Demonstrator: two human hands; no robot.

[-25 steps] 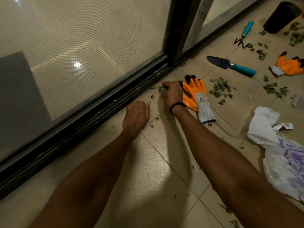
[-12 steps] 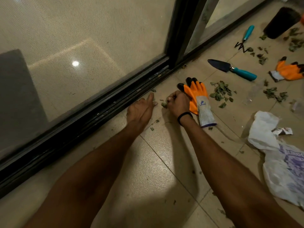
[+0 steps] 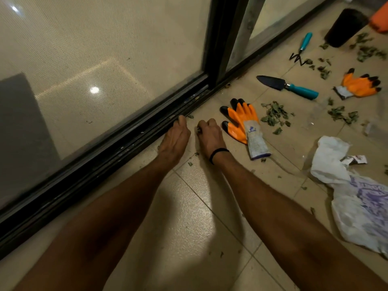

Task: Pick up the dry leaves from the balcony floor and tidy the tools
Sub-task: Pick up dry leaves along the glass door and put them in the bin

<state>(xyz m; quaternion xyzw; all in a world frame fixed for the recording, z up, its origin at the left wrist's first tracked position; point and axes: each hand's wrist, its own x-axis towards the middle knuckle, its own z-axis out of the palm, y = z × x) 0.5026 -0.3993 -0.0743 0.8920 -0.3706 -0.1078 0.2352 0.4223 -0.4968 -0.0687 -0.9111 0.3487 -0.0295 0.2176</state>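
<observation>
Leaves (image 3: pixel 274 117): on the floor (image 3: pixel 189 217), right of my right hand (image 3: pixel 210 135), past the glove (image 3: pixel 243 120).
Left hand (image 3: pixel 174 139): flat, fingers straight, beside the door track (image 3: pixel 126 148).
Right hand: curled, pinching a leaf scrap (image 3: pixel 198 129).

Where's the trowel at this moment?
Head view, upper right: the trowel lies on the floor between the rake and the near glove, left of the far glove.
</observation>
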